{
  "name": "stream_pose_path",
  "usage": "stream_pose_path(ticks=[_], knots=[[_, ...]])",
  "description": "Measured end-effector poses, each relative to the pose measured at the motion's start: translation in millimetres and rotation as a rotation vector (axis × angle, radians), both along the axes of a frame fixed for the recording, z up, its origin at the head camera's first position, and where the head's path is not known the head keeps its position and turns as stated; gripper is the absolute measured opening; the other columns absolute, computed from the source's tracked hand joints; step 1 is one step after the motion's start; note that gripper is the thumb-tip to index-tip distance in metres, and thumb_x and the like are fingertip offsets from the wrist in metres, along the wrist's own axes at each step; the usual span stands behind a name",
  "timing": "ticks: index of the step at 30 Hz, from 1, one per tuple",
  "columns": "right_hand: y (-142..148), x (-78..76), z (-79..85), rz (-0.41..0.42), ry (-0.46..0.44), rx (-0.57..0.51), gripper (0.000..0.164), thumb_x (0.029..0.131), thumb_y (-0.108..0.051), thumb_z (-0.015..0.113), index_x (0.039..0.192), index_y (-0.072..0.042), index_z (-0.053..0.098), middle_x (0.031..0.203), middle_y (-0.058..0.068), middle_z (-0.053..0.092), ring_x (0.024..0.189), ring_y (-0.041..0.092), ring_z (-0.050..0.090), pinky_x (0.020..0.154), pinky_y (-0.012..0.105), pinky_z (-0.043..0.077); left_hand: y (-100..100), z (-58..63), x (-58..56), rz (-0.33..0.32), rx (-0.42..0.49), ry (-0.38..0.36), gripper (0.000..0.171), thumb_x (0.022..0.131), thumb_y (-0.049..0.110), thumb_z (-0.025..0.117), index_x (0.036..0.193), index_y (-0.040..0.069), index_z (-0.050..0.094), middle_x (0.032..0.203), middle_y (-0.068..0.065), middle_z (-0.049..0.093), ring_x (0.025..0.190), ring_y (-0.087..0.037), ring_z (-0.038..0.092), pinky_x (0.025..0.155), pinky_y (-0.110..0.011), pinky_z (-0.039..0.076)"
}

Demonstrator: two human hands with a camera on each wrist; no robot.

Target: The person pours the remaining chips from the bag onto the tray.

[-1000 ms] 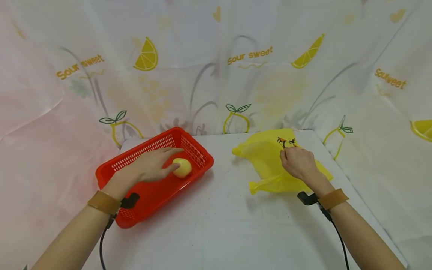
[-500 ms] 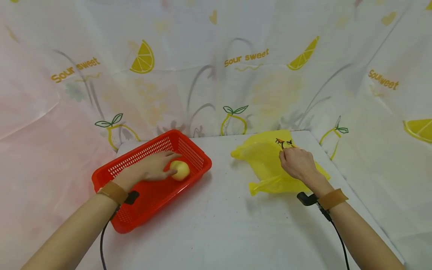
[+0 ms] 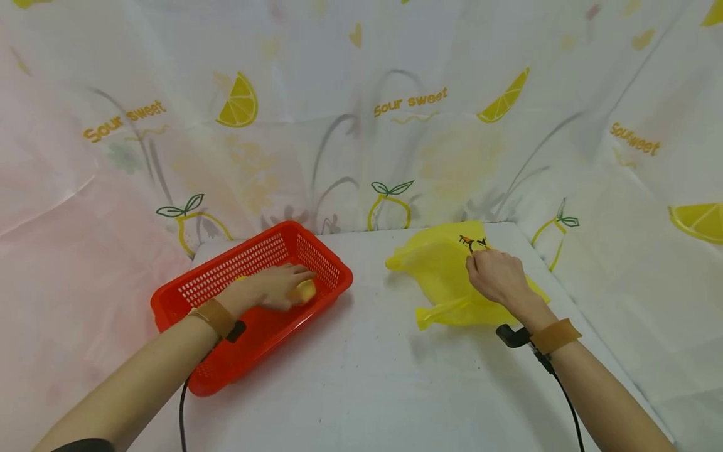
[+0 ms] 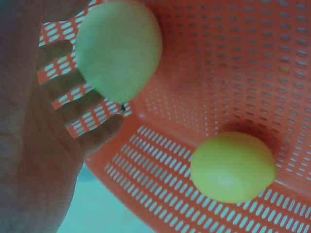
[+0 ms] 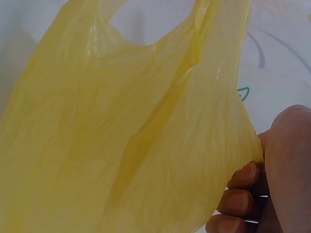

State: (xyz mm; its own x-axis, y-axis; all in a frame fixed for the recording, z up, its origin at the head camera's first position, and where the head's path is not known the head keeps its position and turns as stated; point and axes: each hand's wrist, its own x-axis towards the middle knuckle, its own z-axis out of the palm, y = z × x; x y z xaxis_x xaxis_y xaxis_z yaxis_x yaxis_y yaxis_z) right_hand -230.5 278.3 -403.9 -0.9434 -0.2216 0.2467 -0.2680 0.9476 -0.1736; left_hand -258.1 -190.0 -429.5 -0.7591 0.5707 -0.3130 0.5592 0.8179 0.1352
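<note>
My left hand (image 3: pixel 280 287) reaches down into the red plastic basket (image 3: pixel 226 376) and has its fingers around a pale yellow-green pear (image 4: pixel 121 48). In the head view the hand covers much of the pear, with one side showing past the fingers. A second, yellow fruit, rounded like a lemon (image 4: pixel 233 167), lies in the basket near its slotted wall; the hand mostly hides it in the head view. My right hand (image 3: pixel 498 276) pinches the edge of a thin yellow plastic bag (image 5: pixel 121 121) between thumb and curled fingers. The bag hangs crumpled, one handle loop showing in the right wrist view.
A white tabletop (image 3: pixel 373 376) lies under the basket and the bag. Behind it hangs a pale curtain (image 3: pixel 316 157) printed with lemons and lettering. Both wrists wear brown straps (image 3: pixel 556 336) with small cameras and black cables.
My left hand has moved right and down over the pear, from fingers spread beside it to closed around it. The right hand keeps its grip on the bag; the view has tilted slightly.
</note>
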Motion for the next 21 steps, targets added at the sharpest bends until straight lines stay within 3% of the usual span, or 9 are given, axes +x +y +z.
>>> stream_pose_path(ticks=[4,9,13,21], knots=[[1.2,-0.1,0.0,-0.003,0.004,-0.006,0.047,0.098,-0.021,0.041,0.051,-0.015,0.042,0.048,-0.001,0.032,0.04,0.017,0.032,0.037,0.029,0.026,4.1,-5.4,-2.1,-0.005,-0.025,-0.016,0.07,0.086,0.037,0.066,0.148,0.026,0.036,0.148,-0.003,0.037,0.136,-0.031,0.033,0.105,-0.053,0.035],[2.0,-0.5,-3.0,-0.011,-0.011,0.002,0.047,0.098,-0.022,0.041,0.052,-0.015,0.043,0.049,0.0,0.033,0.041,0.018,0.034,0.038,0.029,0.027,7.9,-15.4,-4.0,-0.046,-0.03,-0.015,0.075,0.08,0.031,0.074,0.146,0.021,0.039,0.145,-0.007,0.038,0.13,-0.031,0.036,0.099,-0.052,0.042],[2.7,-2.1,-4.7,-0.011,-0.015,0.013,0.047,0.098,-0.023,0.04,0.052,-0.015,0.043,0.05,-0.001,0.033,0.041,0.017,0.034,0.039,0.029,0.027,8.4,-23.0,-6.6,-0.084,-0.047,-0.013,0.075,0.079,0.027,0.076,0.144,0.015,0.041,0.146,-0.011,0.038,0.133,-0.035,0.034,0.101,-0.053,0.04],[6.1,-2.8,-1.1,-0.012,0.007,-0.002,0.048,0.098,-0.022,0.04,0.051,-0.015,0.041,0.048,-0.002,0.03,0.04,0.017,0.03,0.038,0.028,0.024,5.5,-30.2,-15.0,-0.058,-0.076,-0.022,0.08,0.077,0.031,0.079,0.145,0.02,0.039,0.15,-0.01,0.034,0.137,-0.035,0.031,0.103,-0.056,0.036]])
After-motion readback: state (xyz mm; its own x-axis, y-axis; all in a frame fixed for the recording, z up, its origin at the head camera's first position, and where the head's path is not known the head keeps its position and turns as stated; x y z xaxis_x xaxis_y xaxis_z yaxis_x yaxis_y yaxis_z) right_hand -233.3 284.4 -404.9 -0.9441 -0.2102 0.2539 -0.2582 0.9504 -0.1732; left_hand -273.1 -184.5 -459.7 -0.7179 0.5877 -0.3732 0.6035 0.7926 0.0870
